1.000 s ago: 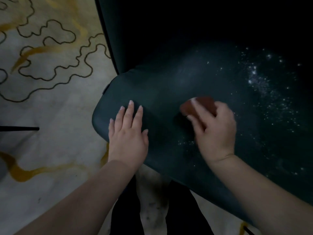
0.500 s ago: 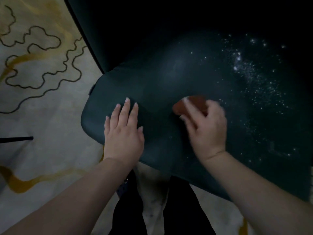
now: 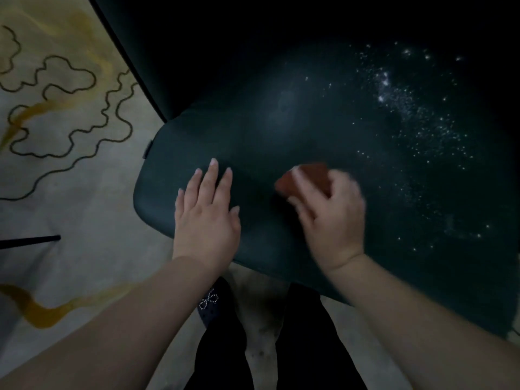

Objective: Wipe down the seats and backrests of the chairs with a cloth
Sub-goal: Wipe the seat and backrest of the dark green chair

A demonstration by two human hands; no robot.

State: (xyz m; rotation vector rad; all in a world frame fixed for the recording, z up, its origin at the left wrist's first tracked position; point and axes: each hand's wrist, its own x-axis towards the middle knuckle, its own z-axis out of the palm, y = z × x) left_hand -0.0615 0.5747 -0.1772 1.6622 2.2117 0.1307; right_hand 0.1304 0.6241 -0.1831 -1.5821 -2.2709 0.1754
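A dark green chair seat [image 3: 281, 130] fills the middle and right of the view, with its backrest [image 3: 197, 38] rising at the top in shadow. White specks of dust [image 3: 408, 114] lie scattered over the seat's right half. My right hand [image 3: 332, 218] grips a small reddish-brown cloth [image 3: 306, 178] and presses it on the seat near the front; the hand is blurred. My left hand [image 3: 206, 212] lies flat on the seat's front left corner with its fingers straight.
A pale carpet [image 3: 70, 192] with dark wavy lines and yellow streaks covers the floor on the left. A thin black bar [image 3: 31, 241] juts in from the left edge. My dark trousers and a shoe [image 3: 213, 302] show below the seat's front edge.
The right hand stays on the seat's front middle with the cloth and is now blurred. The left hand keeps its place on the front left corner. The view has shifted slightly.
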